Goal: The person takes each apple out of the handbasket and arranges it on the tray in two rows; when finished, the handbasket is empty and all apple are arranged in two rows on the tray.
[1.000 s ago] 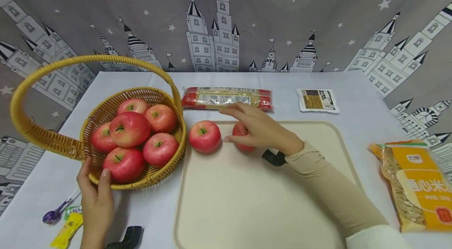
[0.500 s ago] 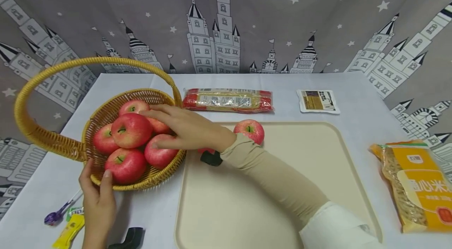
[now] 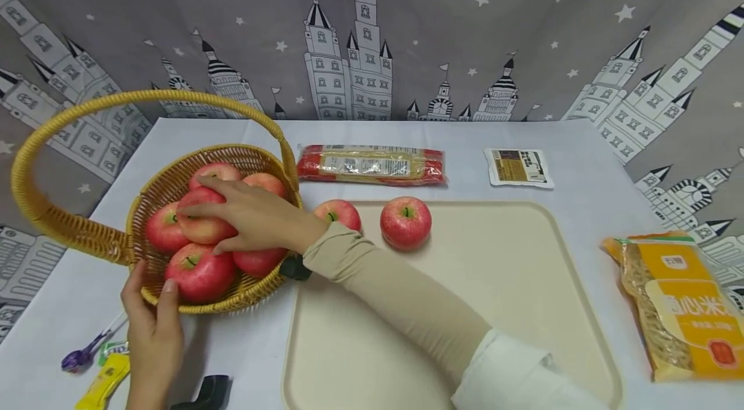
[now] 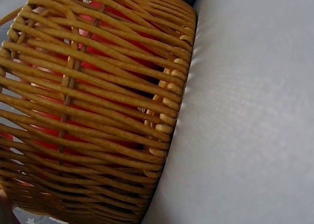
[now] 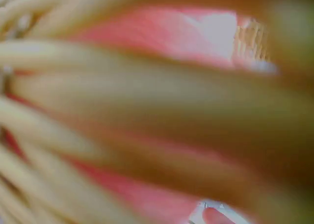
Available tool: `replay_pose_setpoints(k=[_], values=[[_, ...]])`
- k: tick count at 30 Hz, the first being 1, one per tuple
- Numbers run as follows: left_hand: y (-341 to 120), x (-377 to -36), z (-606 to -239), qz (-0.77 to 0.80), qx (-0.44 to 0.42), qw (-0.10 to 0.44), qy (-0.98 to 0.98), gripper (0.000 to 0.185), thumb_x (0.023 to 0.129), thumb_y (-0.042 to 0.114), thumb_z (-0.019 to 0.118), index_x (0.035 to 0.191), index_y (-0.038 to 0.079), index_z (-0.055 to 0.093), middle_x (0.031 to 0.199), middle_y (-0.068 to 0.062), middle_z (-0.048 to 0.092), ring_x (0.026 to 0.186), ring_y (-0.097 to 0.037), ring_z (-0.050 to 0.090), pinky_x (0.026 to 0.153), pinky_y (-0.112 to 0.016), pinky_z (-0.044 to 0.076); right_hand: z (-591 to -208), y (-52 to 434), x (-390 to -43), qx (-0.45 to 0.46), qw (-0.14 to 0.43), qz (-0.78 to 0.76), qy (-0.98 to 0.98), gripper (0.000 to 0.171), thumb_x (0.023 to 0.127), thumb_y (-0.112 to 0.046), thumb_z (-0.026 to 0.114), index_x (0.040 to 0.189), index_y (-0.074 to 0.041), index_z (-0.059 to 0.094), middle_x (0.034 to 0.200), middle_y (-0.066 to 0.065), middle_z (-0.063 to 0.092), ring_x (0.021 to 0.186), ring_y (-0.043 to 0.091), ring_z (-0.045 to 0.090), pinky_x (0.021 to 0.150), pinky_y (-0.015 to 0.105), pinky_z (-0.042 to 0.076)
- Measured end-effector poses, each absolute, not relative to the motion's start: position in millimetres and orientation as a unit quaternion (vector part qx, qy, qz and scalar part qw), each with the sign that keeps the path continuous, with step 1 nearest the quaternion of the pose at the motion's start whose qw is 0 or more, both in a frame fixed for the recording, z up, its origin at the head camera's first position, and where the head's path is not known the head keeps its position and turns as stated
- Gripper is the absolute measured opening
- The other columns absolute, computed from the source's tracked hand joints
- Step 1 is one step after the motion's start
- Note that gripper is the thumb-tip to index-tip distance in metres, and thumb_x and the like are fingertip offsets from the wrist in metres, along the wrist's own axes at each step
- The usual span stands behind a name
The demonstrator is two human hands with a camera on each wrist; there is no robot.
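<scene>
In the head view a woven basket (image 3: pixel 250 297) with a tall handle holds several red apples, one of them on top (image 3: pixel 203 227). My right hand (image 3: pixel 258 213) reaches over the basket's right rim. Its spread, fairly straight fingers lie over the top apple, covering its stem, with the thumb low at its right side. My left hand (image 3: pixel 152 326) holds the near left rim between thumb and fingers. Basket weave (image 4: pixel 98 101) fills much of the left wrist view, red showing through the gaps. Blurred weave (image 5: pixel 147 96) covers most of the right wrist view.
A cream tray (image 3: pixel 453 332) lies right of the basket with an apple (image 3: pixel 405 223) and another (image 3: pixel 340 213) partly behind my right wrist. Behind is a red-ended packet (image 3: pixel 372 164), then a small sachet (image 3: pixel 518 168). An orange bag (image 3: pixel 677 307) lies right; a lollipop (image 3: pixel 78 359) and yellow-wrapped candy (image 3: pixel 104 383) left.
My right hand has moved left from above an apple on the tray, across the basket rim and onto the top apple in the basket. The left hand has kept its hold on the rim.
</scene>
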State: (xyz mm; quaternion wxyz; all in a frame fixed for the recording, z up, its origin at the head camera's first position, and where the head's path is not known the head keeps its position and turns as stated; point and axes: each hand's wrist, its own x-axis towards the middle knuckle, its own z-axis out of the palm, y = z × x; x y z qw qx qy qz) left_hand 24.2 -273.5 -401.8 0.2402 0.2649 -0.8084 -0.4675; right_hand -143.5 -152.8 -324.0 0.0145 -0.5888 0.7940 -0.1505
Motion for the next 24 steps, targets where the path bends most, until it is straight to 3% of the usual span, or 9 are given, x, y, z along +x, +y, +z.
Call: replay_pose_setpoints(k=[6,11,17,24], values=[[-272,21,-402,-0.476,0.261,0.234,-0.807,0.053,0.096,0.023,0.036,0.144,0.019,0.015,0.152,-0.007,0.015,0.14,-0.015,0.013,0.116,-0.033,0.003,-328,-143,-145,-0.555,-0.038,-0.196,0.808,0.056,0.08,-0.043,0.063,0.131,-0.031,0.046,0.14,0.001,0.032,0.128,0.013,0.032,0.102,0.017,0.031],[-272,23,-404,-0.471,0.273,0.229,-0.807,0.053,0.096,0.024,0.036,0.144,0.02,0.015,0.152,-0.006,0.016,0.14,-0.017,0.013,0.116,-0.035,0.004,-319,-113,-145,-0.493,0.005,-0.291,0.82,0.06,0.073,-0.049,0.068,0.127,-0.036,0.048,0.133,-0.003,0.039,0.116,0.007,0.042,0.095,0.017,0.037],[-275,24,-401,-0.464,0.282,0.221,-0.81,0.053,0.096,0.025,0.035,0.144,0.021,0.013,0.153,-0.004,0.014,0.141,-0.016,0.011,0.116,-0.034,0.003,-307,-48,-154,-0.437,0.048,-0.451,0.777,0.061,0.068,-0.038,0.076,0.123,-0.033,0.052,0.127,-0.009,0.042,0.111,0.002,0.043,0.087,0.018,0.045],[-273,24,-399,-0.467,0.282,0.22,-0.809,0.053,0.096,0.024,0.035,0.144,0.021,0.012,0.153,-0.004,0.013,0.141,-0.014,0.01,0.116,-0.032,0.002,-323,49,-177,-0.383,-0.023,-0.498,0.778,0.062,0.067,-0.022,0.08,0.123,-0.02,0.054,0.125,-0.001,0.046,0.114,0.011,0.045,0.082,0.031,0.052]])
